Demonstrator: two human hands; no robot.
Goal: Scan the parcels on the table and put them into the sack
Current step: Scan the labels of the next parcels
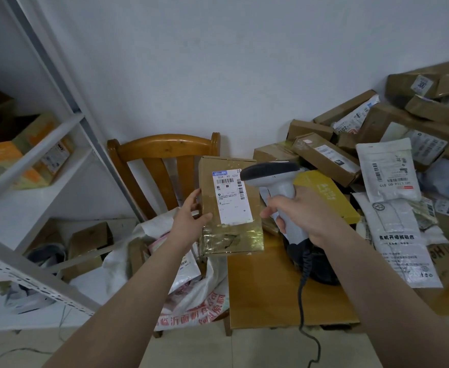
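Observation:
My left hand (191, 216) grips the left edge of a taped brown cardboard parcel (231, 235), held upright with its white shipping label (231, 196) facing me. My right hand (303, 216) grips the handle of a grey barcode scanner (271, 173), whose dark head points left at the label from close by. The white woven sack (191, 296) with red print sits open on a wooden chair (165, 150), below the parcel, with several parcels inside. The wooden table (271, 288) at right holds a heap of parcels (377, 160).
A yellow box (326, 192) and white mailer bags (396, 248) lie on the table behind the scanner. The scanner's black stand (316, 266) and cable (301, 301) sit at the table's middle. A white metal shelf (32, 168) with boxes stands at left.

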